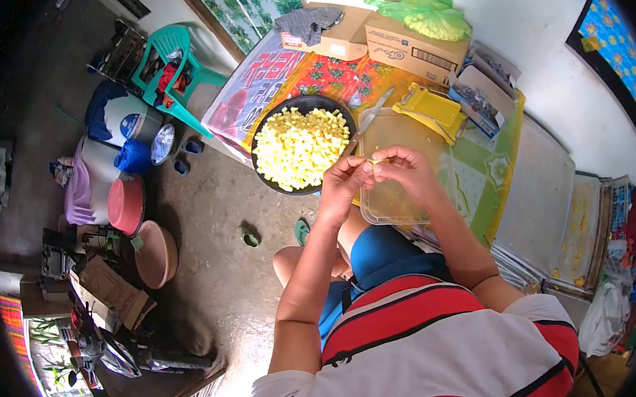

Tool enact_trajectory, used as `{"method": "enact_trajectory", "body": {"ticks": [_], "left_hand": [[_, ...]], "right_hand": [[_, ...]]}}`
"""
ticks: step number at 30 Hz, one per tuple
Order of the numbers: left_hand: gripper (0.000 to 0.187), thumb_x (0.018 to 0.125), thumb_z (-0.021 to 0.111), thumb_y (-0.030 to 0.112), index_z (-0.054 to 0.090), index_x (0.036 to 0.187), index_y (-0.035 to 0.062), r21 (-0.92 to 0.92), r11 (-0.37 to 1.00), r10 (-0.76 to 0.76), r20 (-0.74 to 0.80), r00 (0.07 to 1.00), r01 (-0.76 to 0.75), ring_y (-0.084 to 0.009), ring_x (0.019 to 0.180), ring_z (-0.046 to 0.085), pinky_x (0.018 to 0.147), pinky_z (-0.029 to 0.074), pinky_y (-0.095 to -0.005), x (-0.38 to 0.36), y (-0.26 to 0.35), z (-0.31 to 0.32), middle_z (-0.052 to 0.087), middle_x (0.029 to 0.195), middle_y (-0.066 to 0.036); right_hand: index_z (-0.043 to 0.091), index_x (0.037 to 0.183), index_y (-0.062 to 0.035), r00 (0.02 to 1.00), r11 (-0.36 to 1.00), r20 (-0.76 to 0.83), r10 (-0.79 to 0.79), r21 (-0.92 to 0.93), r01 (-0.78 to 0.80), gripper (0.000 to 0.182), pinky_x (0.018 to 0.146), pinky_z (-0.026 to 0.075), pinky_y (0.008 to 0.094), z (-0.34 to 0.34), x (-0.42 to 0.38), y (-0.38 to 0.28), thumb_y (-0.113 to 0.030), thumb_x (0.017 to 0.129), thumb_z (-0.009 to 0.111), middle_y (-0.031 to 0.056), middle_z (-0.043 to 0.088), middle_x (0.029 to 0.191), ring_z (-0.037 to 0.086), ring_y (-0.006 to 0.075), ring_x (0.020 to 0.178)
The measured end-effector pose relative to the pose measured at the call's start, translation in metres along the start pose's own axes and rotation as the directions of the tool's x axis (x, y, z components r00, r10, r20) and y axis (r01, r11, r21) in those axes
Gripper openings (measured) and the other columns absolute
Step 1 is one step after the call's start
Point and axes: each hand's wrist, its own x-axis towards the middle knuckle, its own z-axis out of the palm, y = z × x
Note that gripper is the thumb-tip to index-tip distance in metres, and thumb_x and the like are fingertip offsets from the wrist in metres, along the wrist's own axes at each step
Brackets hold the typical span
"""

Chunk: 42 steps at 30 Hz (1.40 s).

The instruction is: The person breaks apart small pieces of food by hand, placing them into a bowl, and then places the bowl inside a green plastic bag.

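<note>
My left hand [348, 182] and my right hand [403, 172] meet above the near edge of a clear plastic tray [415, 210]. Between the fingertips of both is a small pale yellow piece [376, 162], partly hidden by the fingers. Just left of my hands, a round black pan [263, 174] holds a heap of small yellow cubes [299, 144]. A knife [377, 109] lies with its blade over the tray's far left corner and its brown handle toward the pan.
Beyond the tray are a yellow slicer-like rack [433, 111], cardboard boxes [411, 48] and a green plastic bag [423, 10]. On the floor at left stand a green chair [167, 43], a red basin [126, 204] and a peach basin [156, 255].
</note>
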Motion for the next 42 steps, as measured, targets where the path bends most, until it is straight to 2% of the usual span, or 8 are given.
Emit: {"method": "enact_trajectory", "body": {"ticks": [4,11,16,20,25,31,37,42], "left_hand": [[0.014,0.091,0.058,0.014,0.06,0.096,0.0016,-0.094,0.993,-0.069,0.02,0.997,0.071,-0.0148,0.071,0.061,0.068,0.051,-0.0275,-0.001,0.004,0.0,0.064,0.082,-0.007],[0.019,0.086,0.051,0.016,0.057,0.097,0.0021,-0.468,0.87,-0.161,0.033,0.986,0.157,-0.0187,0.072,0.063,0.067,0.054,-0.0302,0.002,0.007,0.0,0.064,0.085,-0.01],[0.019,0.084,0.051,0.014,0.055,0.098,0.0021,-0.581,0.791,-0.235,-0.001,0.972,0.19,-0.0184,0.069,0.062,0.064,0.055,-0.0298,0.004,0.012,0.0,0.064,0.088,-0.01],[0.019,0.086,0.051,0.016,0.056,0.098,0.0017,-0.497,0.836,-0.261,0.013,0.965,0.233,-0.0165,0.068,0.061,0.062,0.055,-0.0294,0.007,-0.001,-0.01,0.063,0.086,-0.009],[0.023,0.09,0.053,0.022,0.056,0.099,0.0019,-0.47,0.843,-0.285,0.026,0.958,0.264,-0.0136,0.065,0.06,0.058,0.054,-0.0277,0.001,0.014,0.005,0.062,0.081,-0.007],[0.021,0.092,0.057,0.021,0.058,0.1,0.0017,-0.249,0.953,-0.171,0.031,0.985,0.173,-0.0125,0.053,0.058,0.048,0.051,-0.0237,0.0,0.014,0.016,0.061,0.074,-0.007],[0.016,0.09,0.058,0.016,0.057,0.099,0.002,-0.339,0.925,-0.167,0.04,0.985,0.171,-0.0128,0.053,0.058,0.045,0.05,-0.0237,-0.001,0.007,0.01,0.061,0.072,-0.007],[0.019,0.089,0.056,0.019,0.057,0.098,0.0017,-0.426,0.88,-0.212,0.045,0.976,0.211,-0.016,0.06,0.06,0.053,0.054,-0.0285,-0.001,0.006,0.006,0.061,0.077,-0.009]], "right_hand": [[0.06,0.102,0.0035,0.998,0.997,-0.006,0.067,0.048,-0.067,0.02,0.076,0.052,0.0276,-0.001,-0.002,-0.001,-0.004,0.083,0.064,0.011,0.065,0.093,0.063,0.0144,0.083],[0.059,0.11,0.0028,0.991,0.97,-0.034,0.129,0.214,-0.118,0.026,0.078,0.052,0.0287,0.0,-0.003,-0.004,-0.006,0.085,0.061,0.0099,0.064,0.098,0.063,0.0157,0.088],[0.058,0.113,0.0012,0.992,0.986,-0.068,0.102,0.142,-0.092,0.03,0.077,0.052,0.0273,-0.001,-0.004,-0.008,-0.007,0.085,0.063,0.0089,0.064,0.099,0.062,0.0136,0.089],[0.06,0.108,-0.0013,0.992,0.984,-0.08,0.093,0.158,-0.08,0.025,0.076,0.052,0.0275,-0.002,-0.003,-0.006,-0.004,0.084,0.063,0.0057,0.064,0.095,0.063,0.013,0.085],[0.06,0.106,0.0003,0.996,0.993,-0.072,0.045,0.115,-0.036,0.024,0.076,0.051,0.0263,-0.002,-0.002,-0.003,-0.006,0.083,0.065,0.0082,0.065,0.094,0.063,0.013,0.085],[0.061,0.104,0.0003,0.999,1.0,-0.041,0.003,0.017,-0.003,0.022,0.074,0.05,0.0261,-0.002,-0.002,0.0,-0.006,0.083,0.065,0.0089,0.066,0.093,0.063,0.013,0.083],[0.061,0.103,-0.0011,0.997,0.994,-0.045,0.067,0.083,-0.064,0.021,0.075,0.05,0.0268,0.001,-0.005,-0.002,-0.008,0.084,0.065,0.0083,0.066,0.093,0.063,0.0131,0.083],[0.061,0.105,-0.0009,0.995,0.987,-0.051,0.091,0.136,-0.083,0.021,0.077,0.051,0.0277,0.003,-0.005,-0.003,-0.009,0.085,0.063,0.0085,0.066,0.096,0.063,0.0138,0.085]]}}
